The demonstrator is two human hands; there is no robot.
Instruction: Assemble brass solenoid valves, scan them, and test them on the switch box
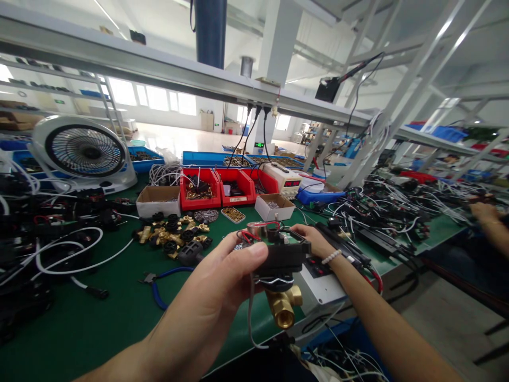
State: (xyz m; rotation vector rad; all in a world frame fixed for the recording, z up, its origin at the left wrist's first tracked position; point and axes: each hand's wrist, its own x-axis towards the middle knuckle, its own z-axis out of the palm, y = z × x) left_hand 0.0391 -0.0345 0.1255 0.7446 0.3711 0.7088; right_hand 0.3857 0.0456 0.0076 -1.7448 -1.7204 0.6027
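Note:
My left hand is closed around a motorized valve, its thumb pressed on the black housing. The housing is uncovered on top, showing a green circuit board, red wires and a silvery motor. Under it sits a brass valve body with its threaded opening toward me; a grey cable hangs down beside it. My right hand, with a beaded bracelet at the wrist, is behind the housing's right side. Its fingertips are hidden there, so whether they grip anything cannot be seen. Blue-handled cutters lie on the green mat.
Brass fittings lie loose beyond my left hand. Red bins, a small carton and a power supply stand behind. A fan is at left. Cabled black units crowd the right; a co-worker's hand is beyond.

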